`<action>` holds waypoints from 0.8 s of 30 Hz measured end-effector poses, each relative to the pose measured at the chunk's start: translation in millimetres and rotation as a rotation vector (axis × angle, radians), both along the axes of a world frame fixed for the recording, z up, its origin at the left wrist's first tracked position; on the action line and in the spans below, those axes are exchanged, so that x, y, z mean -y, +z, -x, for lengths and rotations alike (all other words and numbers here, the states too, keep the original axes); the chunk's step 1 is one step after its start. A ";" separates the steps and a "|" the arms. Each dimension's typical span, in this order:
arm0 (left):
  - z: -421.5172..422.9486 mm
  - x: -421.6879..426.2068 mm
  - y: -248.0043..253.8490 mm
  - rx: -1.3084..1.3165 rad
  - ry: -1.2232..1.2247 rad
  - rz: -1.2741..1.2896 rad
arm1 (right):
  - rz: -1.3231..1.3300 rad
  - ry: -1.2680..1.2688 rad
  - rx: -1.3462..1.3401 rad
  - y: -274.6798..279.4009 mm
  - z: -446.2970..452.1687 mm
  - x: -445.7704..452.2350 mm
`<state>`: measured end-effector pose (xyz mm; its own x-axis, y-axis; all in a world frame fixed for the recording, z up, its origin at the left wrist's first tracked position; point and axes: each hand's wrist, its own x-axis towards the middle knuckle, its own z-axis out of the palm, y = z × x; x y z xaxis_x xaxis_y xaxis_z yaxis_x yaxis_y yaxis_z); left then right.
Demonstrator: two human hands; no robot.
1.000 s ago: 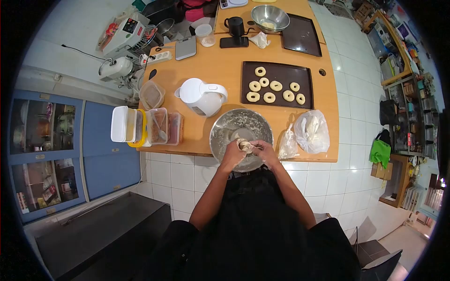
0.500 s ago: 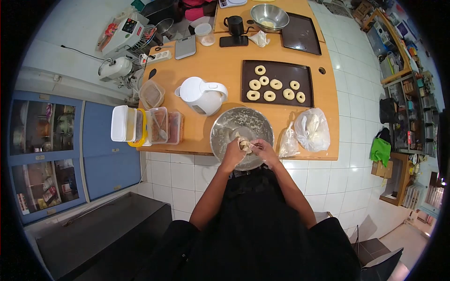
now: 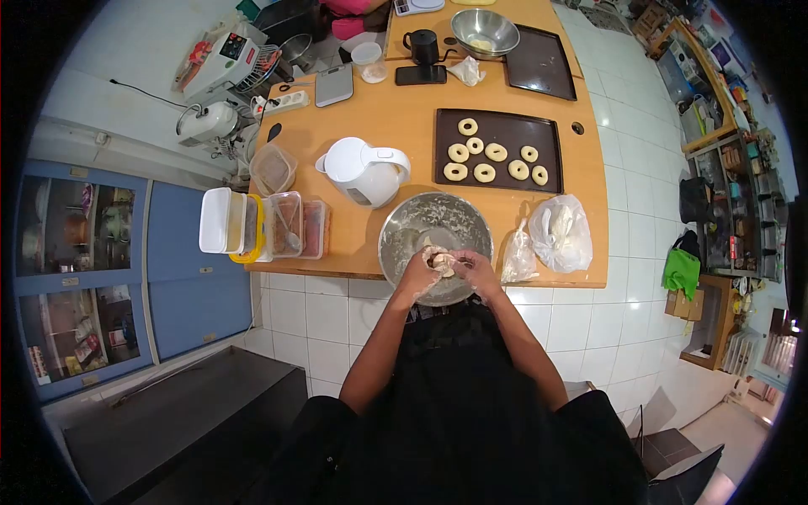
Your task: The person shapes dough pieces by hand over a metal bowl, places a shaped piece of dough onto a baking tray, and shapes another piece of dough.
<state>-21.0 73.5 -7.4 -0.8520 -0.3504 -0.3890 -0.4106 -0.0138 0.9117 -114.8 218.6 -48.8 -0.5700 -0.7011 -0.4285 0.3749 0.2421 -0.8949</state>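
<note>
A steel bowl (image 3: 397, 227) smeared with dough residue sits at the table's front edge. Over its near half, my left hand (image 3: 419, 276) is closed around a lump of pale dough (image 3: 442, 263). My right hand (image 3: 476, 275) pinches the same lump from the other side, and its fingers are dusted with flour or dough. Beyond the bowl, a dark tray (image 3: 543, 139) carries several dough rings (image 3: 496, 152). Two plastic bags, a small one (image 3: 518, 257) and a larger one with pale contents (image 3: 562, 236), lie right of the bowl.
A white kettle (image 3: 362, 172) stands just left of the bowl, with plastic containers (image 3: 286, 223) farther left. At the back are a scale (image 3: 334, 86), a black pot (image 3: 423, 46), a second bowl (image 3: 486, 34) and another tray (image 3: 541, 63). Part of a person (image 3: 349, 17) shows behind.
My fingers have shifted slightly on the dough, with my right hand now more over it. At the back, the person in pink has moved a little.
</note>
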 end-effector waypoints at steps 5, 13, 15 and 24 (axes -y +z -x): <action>-6.6 -0.2 -17.0 -0.028 0.000 0.000 | -0.004 0.020 0.049 7.7 -3.3 1.1; -12.4 5.2 -23.8 -0.047 0.019 -0.260 | -0.006 -0.004 0.090 10.2 -4.9 -0.3; -12.4 6.0 -17.2 -0.030 -0.028 -0.127 | 0.006 -0.017 0.113 9.7 -6.9 0.0; -5.9 0.9 -8.8 0.080 -0.031 0.138 | 0.057 -0.047 0.147 6.8 -8.2 1.4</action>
<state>-15.2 72.7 -16.1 -0.8317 -0.3787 -0.4060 -0.4800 0.1229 0.8686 -106.6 217.1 -42.0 -0.5371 -0.7008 -0.4694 0.5122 0.1712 -0.8416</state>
